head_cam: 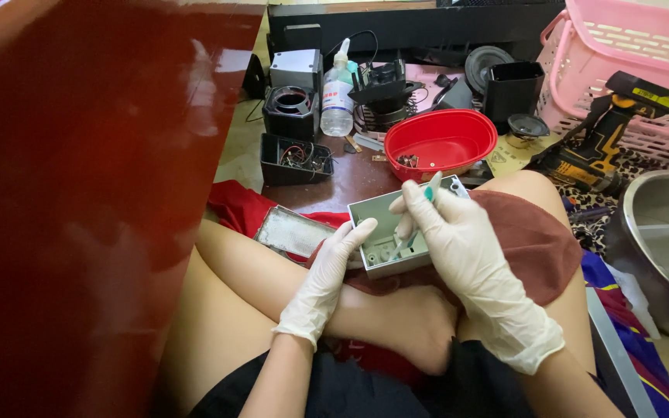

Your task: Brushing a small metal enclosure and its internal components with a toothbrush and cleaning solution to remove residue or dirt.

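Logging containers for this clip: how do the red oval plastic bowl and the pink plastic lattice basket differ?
The red oval plastic bowl has solid, smooth walls; the pink plastic lattice basket has perforated walls. The bowl is low and rounded, the basket taller and boxy. The bowl holds small parts; the basket's contents are not visible. Both stand open-topped.

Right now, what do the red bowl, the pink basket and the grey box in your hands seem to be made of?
The red bowl looks like glossy moulded plastic, with soft highlights on its rim. The pink basket seems matte plastic, moulded in an open lattice. The grey box, steadied by the left hand and right hand, appears dull plastic, with moulded posts inside.
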